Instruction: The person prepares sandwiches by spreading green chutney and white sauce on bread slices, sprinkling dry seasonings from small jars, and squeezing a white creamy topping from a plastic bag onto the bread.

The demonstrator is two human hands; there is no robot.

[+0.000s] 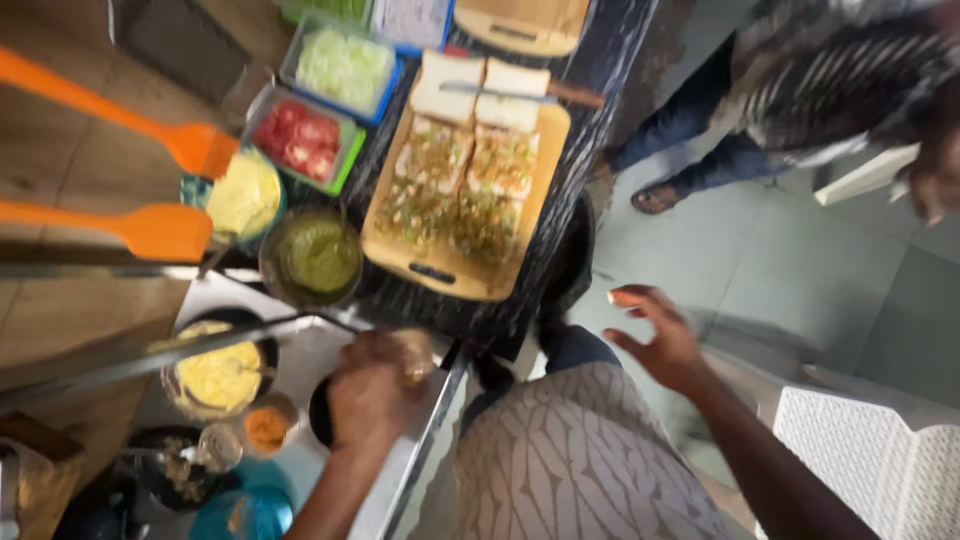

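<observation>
The wooden cutting board point(470, 180) lies on a dark speckled counter point(590, 70) and serves as the landmark here. On it sit four slices of bread spread with green and pale toppings point(455, 190), and at its far end two plain white slices point(478, 92) with a wooden-handled knife point(520, 92) laid across them.

Just left of the board stands a round bowl of green chutney point(317, 255). Beyond that bowl, still left of the board, are a tub of red tomato slices point(300, 137), a tub of pale chopped vegetable point(345, 65), and a small bowl of yellow spread point(243, 193). Two orange spatulas point(170, 140) stick out further left.

Below the board's near edge, the left hand point(372, 395) is curled closed around something small and glassy, possibly a little jar point(412, 358); the blur makes it hard to be sure. Near this hand, on a white surface, sit a glass bowl of yellow food point(218, 378) and a small cup of orange powder point(266, 428).

The right hand point(655, 335) hangs in the air off the board's near right corner, over the grey floor, fingers spread and holding nothing.

To the far right of the board another person's legs and sandalled foot point(655, 197) show.
</observation>
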